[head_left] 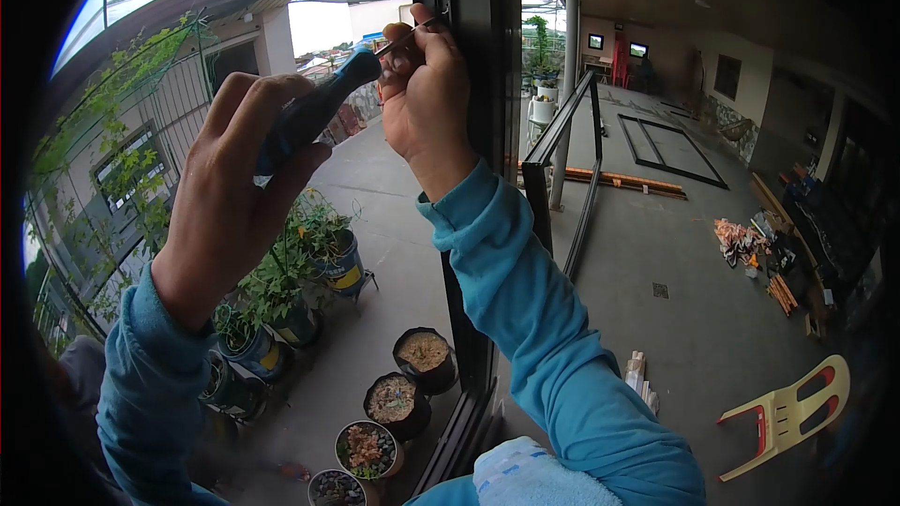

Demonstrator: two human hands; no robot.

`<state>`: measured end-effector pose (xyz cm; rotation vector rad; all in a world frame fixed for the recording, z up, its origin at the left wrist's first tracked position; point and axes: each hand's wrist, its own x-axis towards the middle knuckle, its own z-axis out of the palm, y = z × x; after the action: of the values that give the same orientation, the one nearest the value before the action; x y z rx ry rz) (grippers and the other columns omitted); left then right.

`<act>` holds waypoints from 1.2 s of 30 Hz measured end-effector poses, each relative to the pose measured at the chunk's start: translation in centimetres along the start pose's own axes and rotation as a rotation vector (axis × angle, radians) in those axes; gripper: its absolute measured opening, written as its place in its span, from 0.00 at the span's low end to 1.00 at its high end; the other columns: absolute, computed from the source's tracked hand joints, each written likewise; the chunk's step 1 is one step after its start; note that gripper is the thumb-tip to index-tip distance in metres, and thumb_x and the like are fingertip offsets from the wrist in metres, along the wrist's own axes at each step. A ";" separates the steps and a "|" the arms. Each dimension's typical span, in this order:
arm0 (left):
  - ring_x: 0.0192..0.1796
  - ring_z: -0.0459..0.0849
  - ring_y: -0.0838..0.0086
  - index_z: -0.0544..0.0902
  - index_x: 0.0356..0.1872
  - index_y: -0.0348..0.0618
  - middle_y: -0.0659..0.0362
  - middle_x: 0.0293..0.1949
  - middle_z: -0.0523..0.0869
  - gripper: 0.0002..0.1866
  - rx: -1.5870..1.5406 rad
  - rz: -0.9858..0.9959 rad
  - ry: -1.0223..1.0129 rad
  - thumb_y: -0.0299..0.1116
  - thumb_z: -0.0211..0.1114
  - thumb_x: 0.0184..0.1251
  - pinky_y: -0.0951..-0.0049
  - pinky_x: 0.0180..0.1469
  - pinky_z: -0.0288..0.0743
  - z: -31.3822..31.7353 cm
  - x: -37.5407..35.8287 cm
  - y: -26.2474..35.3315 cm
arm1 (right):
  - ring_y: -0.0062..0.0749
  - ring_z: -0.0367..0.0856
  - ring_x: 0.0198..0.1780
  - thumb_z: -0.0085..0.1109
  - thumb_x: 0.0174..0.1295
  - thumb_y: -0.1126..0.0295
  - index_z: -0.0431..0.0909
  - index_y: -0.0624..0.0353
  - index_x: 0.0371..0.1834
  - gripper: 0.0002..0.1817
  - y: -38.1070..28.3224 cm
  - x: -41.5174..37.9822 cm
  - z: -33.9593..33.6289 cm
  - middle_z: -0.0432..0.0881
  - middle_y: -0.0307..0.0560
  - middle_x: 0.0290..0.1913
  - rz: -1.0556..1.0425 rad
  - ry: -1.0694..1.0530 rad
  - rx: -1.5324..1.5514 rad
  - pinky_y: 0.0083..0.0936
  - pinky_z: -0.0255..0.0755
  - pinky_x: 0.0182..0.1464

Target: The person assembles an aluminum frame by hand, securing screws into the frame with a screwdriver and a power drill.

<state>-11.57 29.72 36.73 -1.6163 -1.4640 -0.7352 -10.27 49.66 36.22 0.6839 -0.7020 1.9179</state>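
Note:
A screwdriver (323,103) with a dark blue handle points up and to the right toward a dark metal frame post (487,66). My left hand (239,145) is wrapped round its handle. Up against the post, my right hand (427,84) pinches near the screwdriver's thin shaft and tip; whether a screw sits between its fingers is too small to tell. The shaft's tip meets the inner side of the post near the top of the view. Both arms wear blue sleeves (516,262).
Potted plants (291,295) and round pots (427,356) stand at the lower left. Right of the post are a leaning frame (586,187), a frame on the floor (670,150), orange bars (628,183), scraps (745,244) and a yellow-and-red chair (792,417).

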 end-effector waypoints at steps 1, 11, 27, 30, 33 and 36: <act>0.38 0.83 0.59 0.75 0.50 0.38 0.51 0.40 0.76 0.19 -0.001 0.002 0.000 0.24 0.69 0.57 0.64 0.37 0.76 0.0 0.0 -0.1 | 0.18 0.63 0.22 0.36 0.69 0.73 0.66 0.57 0.57 0.15 -0.1 0.0 0.0 0.78 0.46 0.32 -0.002 0.000 -0.001 0.19 0.64 0.26; 0.38 0.83 0.59 0.75 0.52 0.41 0.52 0.41 0.76 0.20 0.068 0.094 0.015 0.23 0.68 0.57 0.64 0.38 0.78 0.2 -0.1 0.0 | 0.18 0.65 0.26 0.34 0.69 0.72 0.66 0.57 0.60 0.18 0.1 0.2 -0.4 0.78 0.46 0.33 0.008 -0.012 0.045 0.21 0.64 0.30; 0.24 0.79 0.76 0.71 0.50 0.38 0.53 0.29 0.83 0.19 -0.763 -0.648 -0.014 0.43 0.59 0.71 0.79 0.23 0.70 0.6 -0.3 1.5 | 0.17 0.74 0.33 0.47 0.70 0.71 0.74 0.60 0.49 0.10 0.5 0.0 0.9 0.80 0.38 0.34 -0.063 0.136 0.125 0.13 0.70 0.38; 0.33 0.84 0.69 0.70 0.47 0.37 0.48 0.38 0.82 0.18 -0.096 -0.131 0.100 0.39 0.63 0.68 0.73 0.30 0.77 0.5 -0.2 0.2 | 0.17 0.73 0.32 0.47 0.70 0.71 0.74 0.60 0.48 0.09 0.3 0.1 1.4 0.80 0.38 0.33 -0.055 0.148 0.168 0.12 0.69 0.35; 0.21 0.79 0.74 0.74 0.38 0.39 0.55 0.24 0.80 0.16 -0.056 -0.132 0.004 0.44 0.61 0.69 0.75 0.21 0.71 -0.7 0.7 -0.7 | 0.17 0.71 0.30 0.47 0.70 0.72 0.73 0.61 0.48 0.09 0.5 0.3 1.5 0.79 0.38 0.33 -0.071 0.120 0.196 0.13 0.67 0.32; 0.21 0.75 0.82 0.77 0.39 0.40 0.63 0.21 0.80 0.24 -1.293 -0.988 -0.410 0.55 0.57 0.69 0.81 0.22 0.66 -2.9 1.9 -2.1 | 0.17 0.69 0.28 0.47 0.70 0.73 0.72 0.62 0.49 0.09 0.8 0.8 1.2 0.78 0.39 0.33 -0.090 0.091 0.224 0.14 0.67 0.31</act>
<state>-13.09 28.17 40.19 -1.8602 -2.3230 -2.3807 -11.07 48.99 37.42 0.7485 -0.3964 1.9481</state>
